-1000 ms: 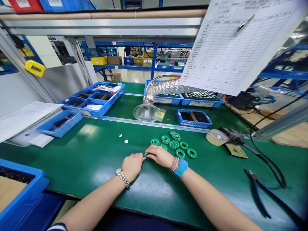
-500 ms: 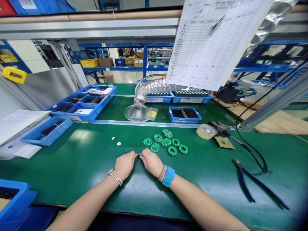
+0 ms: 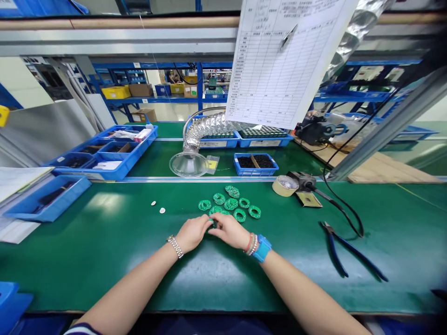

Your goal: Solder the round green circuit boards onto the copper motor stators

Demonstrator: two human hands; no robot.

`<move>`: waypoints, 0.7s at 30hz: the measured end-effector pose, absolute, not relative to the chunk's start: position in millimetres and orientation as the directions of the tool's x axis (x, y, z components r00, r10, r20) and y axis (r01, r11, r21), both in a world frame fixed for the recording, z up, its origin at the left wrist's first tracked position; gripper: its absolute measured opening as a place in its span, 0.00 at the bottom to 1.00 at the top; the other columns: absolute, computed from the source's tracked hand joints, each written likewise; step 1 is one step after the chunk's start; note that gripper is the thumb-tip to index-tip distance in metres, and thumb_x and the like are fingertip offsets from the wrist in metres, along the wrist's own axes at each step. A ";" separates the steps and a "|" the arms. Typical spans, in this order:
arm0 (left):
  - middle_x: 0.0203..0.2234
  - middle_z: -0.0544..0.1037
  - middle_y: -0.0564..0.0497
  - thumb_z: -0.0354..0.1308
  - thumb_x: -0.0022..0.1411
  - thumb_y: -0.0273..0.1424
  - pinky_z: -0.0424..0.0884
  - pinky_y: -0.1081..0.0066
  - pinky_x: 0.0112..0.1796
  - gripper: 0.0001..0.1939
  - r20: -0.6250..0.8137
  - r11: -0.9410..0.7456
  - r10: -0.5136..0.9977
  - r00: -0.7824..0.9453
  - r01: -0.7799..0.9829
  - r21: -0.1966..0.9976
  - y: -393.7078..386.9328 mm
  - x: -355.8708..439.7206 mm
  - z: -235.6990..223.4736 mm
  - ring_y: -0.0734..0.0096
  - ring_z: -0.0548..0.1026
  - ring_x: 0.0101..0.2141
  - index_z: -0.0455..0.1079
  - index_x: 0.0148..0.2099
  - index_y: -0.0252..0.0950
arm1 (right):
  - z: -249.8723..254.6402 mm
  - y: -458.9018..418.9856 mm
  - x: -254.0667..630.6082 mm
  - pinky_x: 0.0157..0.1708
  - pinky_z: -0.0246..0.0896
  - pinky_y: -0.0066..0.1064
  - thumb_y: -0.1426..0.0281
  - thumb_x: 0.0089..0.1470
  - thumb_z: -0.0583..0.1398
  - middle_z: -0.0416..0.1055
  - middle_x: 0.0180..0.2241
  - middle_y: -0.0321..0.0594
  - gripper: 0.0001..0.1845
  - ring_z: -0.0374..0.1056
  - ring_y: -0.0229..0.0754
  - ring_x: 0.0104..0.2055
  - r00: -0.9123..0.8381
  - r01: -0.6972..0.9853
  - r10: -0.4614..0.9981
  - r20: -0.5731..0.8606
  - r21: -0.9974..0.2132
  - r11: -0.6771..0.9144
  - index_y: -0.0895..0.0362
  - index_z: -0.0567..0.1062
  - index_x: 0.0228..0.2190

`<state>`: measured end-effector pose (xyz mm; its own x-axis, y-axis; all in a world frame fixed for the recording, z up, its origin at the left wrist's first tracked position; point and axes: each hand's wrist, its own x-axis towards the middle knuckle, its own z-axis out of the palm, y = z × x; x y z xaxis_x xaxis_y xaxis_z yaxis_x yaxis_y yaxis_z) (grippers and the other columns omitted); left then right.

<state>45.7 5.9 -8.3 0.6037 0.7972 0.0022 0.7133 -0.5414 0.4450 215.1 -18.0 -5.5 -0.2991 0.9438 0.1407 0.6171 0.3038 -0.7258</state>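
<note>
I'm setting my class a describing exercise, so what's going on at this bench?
A person holds a small green piece between the fingertips of the left hand and right hand, low over the green bench top. The fingers hide much of it. Just beyond the right hand lies a cluster of green ring-shaped boards, some overlapping. Two small white discs lie off to the left, and dark-handled cutters lie open on the right, untouched.
</note>
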 end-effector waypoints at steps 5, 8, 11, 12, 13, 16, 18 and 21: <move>0.25 0.71 0.54 0.41 0.63 0.40 0.66 0.75 0.25 0.12 0.007 -0.396 0.838 0.546 0.599 0.696 6.3 37.6 -3.8 0.72 0.73 0.23 0.57 0.40 0.37 | -17.6 -14.8 210.1 0.13 0.54 0.21 0.70 0.53 0.54 0.62 0.15 0.28 0.05 0.60 0.32 0.14 -0.239 0.521 0.967 0.081 -0.830 0.199 0.58 0.64 0.27; 0.24 0.69 0.55 0.42 0.62 0.38 0.67 0.76 0.22 0.10 -0.026 -0.269 0.850 0.527 0.476 0.837 8.9 31.0 -2.8 0.73 0.73 0.22 0.58 0.37 0.38 | -20.6 -10.9 214.7 0.13 0.54 0.21 0.70 0.53 0.54 0.63 0.15 0.28 0.05 0.61 0.32 0.14 -0.243 0.528 0.967 0.080 -0.825 0.201 0.59 0.65 0.29; 0.22 0.69 0.56 0.43 0.61 0.36 0.65 0.77 0.21 0.09 -0.008 -0.304 0.847 0.532 0.496 0.813 10.9 31.6 -4.1 0.75 0.72 0.20 0.61 0.35 0.38 | -17.0 -10.0 215.6 0.20 0.56 0.23 0.69 0.47 0.61 0.66 0.19 0.29 0.08 0.64 0.33 0.20 -0.268 0.583 0.955 0.127 -0.768 0.266 0.58 0.69 0.31; 0.21 0.69 0.56 0.44 0.61 0.36 0.64 0.77 0.21 0.09 0.008 -0.326 0.847 0.532 0.507 0.798 11.9 33.8 -4.6 0.75 0.71 0.19 0.61 0.34 0.38 | -15.5 -9.9 214.6 0.23 0.57 0.23 0.69 0.46 0.62 0.68 0.21 0.31 0.07 0.65 0.33 0.22 -0.264 0.609 0.953 0.149 -0.740 0.285 0.57 0.70 0.30; 0.20 0.68 0.56 0.45 0.61 0.35 0.64 0.77 0.22 0.08 0.029 -0.351 0.848 0.529 0.521 0.778 13.6 37.0 -4.9 0.76 0.70 0.19 0.62 0.34 0.38 | -14.3 -9.8 213.1 0.26 0.57 0.24 0.69 0.47 0.62 0.69 0.22 0.32 0.06 0.65 0.34 0.24 -0.249 0.639 0.954 0.170 -0.711 0.294 0.57 0.71 0.29; 0.22 0.69 0.55 0.46 0.60 0.31 0.63 0.75 0.27 0.07 0.102 -0.417 0.860 0.500 0.572 0.706 24.6 50.8 -4.7 0.74 0.70 0.22 0.63 0.33 0.38 | -14.0 -6.6 208.8 0.30 0.57 0.28 0.71 0.52 0.57 0.71 0.26 0.39 0.05 0.67 0.39 0.28 -0.144 0.740 0.965 0.217 -0.624 0.251 0.58 0.71 0.27; 0.21 0.69 0.54 0.45 0.60 0.30 0.63 0.74 0.28 0.07 0.116 -0.437 0.861 0.495 0.605 0.666 37.1 61.2 -4.0 0.73 0.69 0.23 0.64 0.33 0.37 | -15.8 -1.5 209.9 0.31 0.57 0.30 0.73 0.53 0.55 0.72 0.27 0.44 0.06 0.68 0.42 0.30 -0.059 0.793 0.970 0.235 -0.579 0.188 0.60 0.72 0.30; 0.17 0.67 0.57 0.46 0.61 0.32 0.61 0.76 0.24 0.09 0.070 -0.455 0.842 0.534 0.635 0.624 58.7 75.1 -4.3 0.75 0.67 0.17 0.66 0.34 0.37 | -19.7 8.9 218.6 0.33 0.60 0.32 0.73 0.53 0.56 0.73 0.31 0.47 0.07 0.69 0.45 0.33 0.018 0.831 0.968 0.251 -0.542 0.125 0.61 0.73 0.34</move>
